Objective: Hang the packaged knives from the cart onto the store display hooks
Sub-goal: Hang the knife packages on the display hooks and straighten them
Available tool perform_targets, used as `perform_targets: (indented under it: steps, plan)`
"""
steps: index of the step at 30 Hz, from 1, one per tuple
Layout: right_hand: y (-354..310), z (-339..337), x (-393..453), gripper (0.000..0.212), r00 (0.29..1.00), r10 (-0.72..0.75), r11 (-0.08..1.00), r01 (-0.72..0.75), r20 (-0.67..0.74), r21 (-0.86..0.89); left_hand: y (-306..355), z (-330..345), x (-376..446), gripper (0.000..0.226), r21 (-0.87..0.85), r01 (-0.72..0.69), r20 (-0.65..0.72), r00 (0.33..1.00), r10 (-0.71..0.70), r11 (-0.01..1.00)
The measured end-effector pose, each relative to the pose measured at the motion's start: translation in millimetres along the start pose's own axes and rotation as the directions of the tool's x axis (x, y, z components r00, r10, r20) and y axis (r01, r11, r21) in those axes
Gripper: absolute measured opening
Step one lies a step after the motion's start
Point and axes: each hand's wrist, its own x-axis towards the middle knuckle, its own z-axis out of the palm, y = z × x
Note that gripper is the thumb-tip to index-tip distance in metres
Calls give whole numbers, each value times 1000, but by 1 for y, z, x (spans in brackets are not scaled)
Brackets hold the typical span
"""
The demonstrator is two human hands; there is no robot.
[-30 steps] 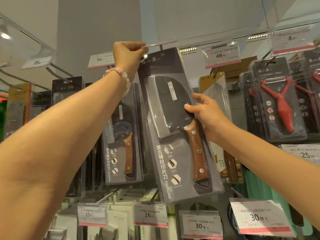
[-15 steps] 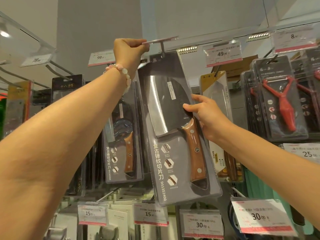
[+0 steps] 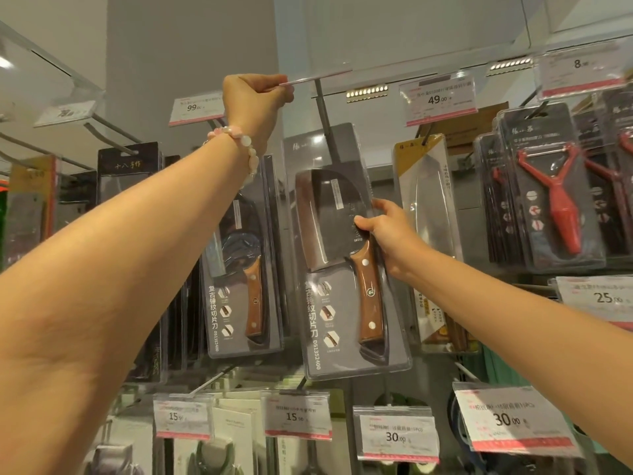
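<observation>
Landmark: display hook (image 3: pixel 324 108), grey metal arm running down from a flipped-up clear price-tag holder (image 3: pixel 317 77).

Far left of the hook: dark boxed knife pack (image 3: pixel 128 207) hanging, bare hook arms above it. Closer in, 99.00 price tag (image 3: pixel 196 108), just left of the left hand.

Left hand (image 3: pixel 255 97) raised, fingers curled tight, pinching the left end of the price-tag holder and holding it tilted up, level with the top of the hook. Pink bead bracelet (image 3: pixel 239 145) on that wrist.

Below-left of the hook: hung cleaver pack (image 3: pixel 243 269), grey card, wood handle, partly behind the left forearm.

On the hook: packaged cleaver (image 3: pixel 346 252), the one being hung. The hook arm passes over its top centre; the card's hole is not readable. Pack hangs nearly upright, slightly in front of the neighbouring packs, dark blade up, brown riveted handle down.

Right hand (image 3: pixel 385 231) below-right of the hook, thumb on the front and fingers behind, gripping the pack's right edge at blade-heel height.

Right of the hook: 49.00 price tag (image 3: pixel 438 97), yellow-topped knife pack (image 3: pixel 428 234) beneath it, then red peeler packs (image 3: pixel 555 200) further right.

Below the hook, lower row: 15.00 tag (image 3: pixel 297 416), 30.00 tag (image 3: pixel 397 437).
</observation>
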Motion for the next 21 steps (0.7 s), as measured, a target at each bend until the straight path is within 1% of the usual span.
perform_targets:
  steps: [4,6,8,11,13,15,17,19,21]
  plan:
    - [11,1,6,49,1000,-10,1000,10,2,-1,-1,-2,-7,35,9,14,7,1000,-14,1000]
    - [15,1,8,49,1000,-7,1000,7,17,4,-2,-4,-19,47,34,26,21,999,-27,999]
    - [18,0,9,50,999,-3,1000,3,39,-15,-4,-7,-35,51,56,22,43,999,-25,998]
    - [22,-2,8,52,998,3,995,3,70,-95,-16,-14,-60,47,90,61,72,995,-68,994]
    - [25,-1,9,54,996,-11,991,23,87,-135,-28,-17,-78,41,161,131,78,986,-145,978]
    - [27,-1,10,54,995,-32,983,48,94,-178,-46,-17,-99,42,232,203,79,971,-226,951]
    - [30,-1,11,54,993,-57,963,82,105,-258,-65,-15,-119,56,287,260,105,948,-300,922]
    - [33,-2,11,59,989,-98,924,133,113,-358,-83,-12,-133,77,313,312,139,919,-368,897]
    - [33,-3,9,60,979,-165,838,205,123,-506,-93,-8,-142,94,296,362,200,882,-428,884]
